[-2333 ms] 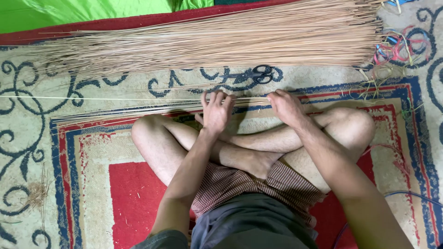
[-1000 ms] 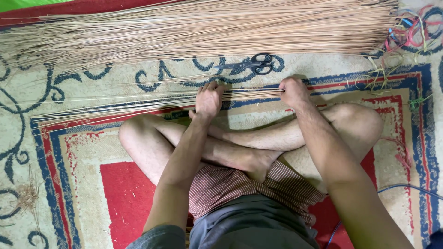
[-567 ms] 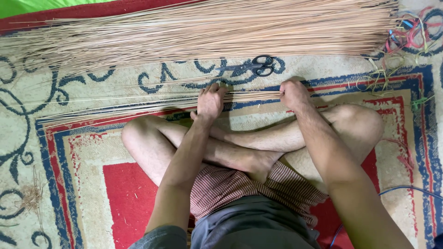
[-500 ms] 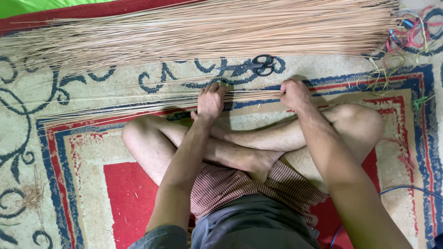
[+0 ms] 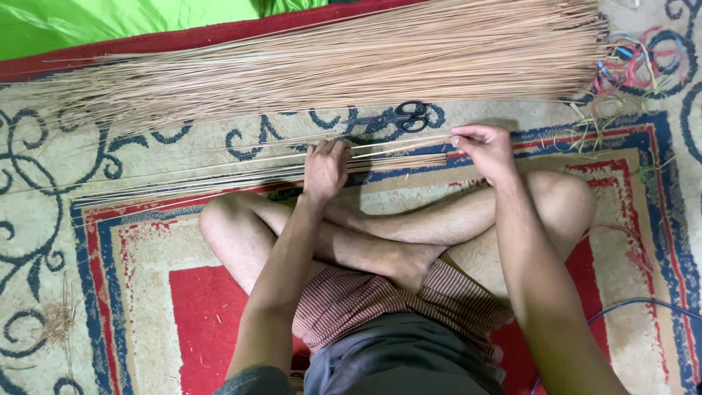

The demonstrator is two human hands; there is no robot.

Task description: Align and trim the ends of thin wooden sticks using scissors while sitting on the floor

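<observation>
Bare carpet (image 5: 110, 241) lay open left of the crossed legs (image 5: 380, 234). Ahead, the thin row of sticks (image 5: 219, 175) crossed the reach; black scissors (image 5: 406, 117) lay just beyond, then the big stick pile (image 5: 351, 66) barred the far side. Coloured cords (image 5: 636, 62) cluttered the right corner.

Patterned carpet (image 5: 131, 241) on the floor, red/blue/cream. On it: big pile of thin sticks (image 5: 344, 62) beyond the fingertips, small row of sticks (image 5: 219, 175) under the fingers, black scissors (image 5: 402, 117) just past them, coloured bands (image 5: 629, 66), probably rubber, far right.
</observation>
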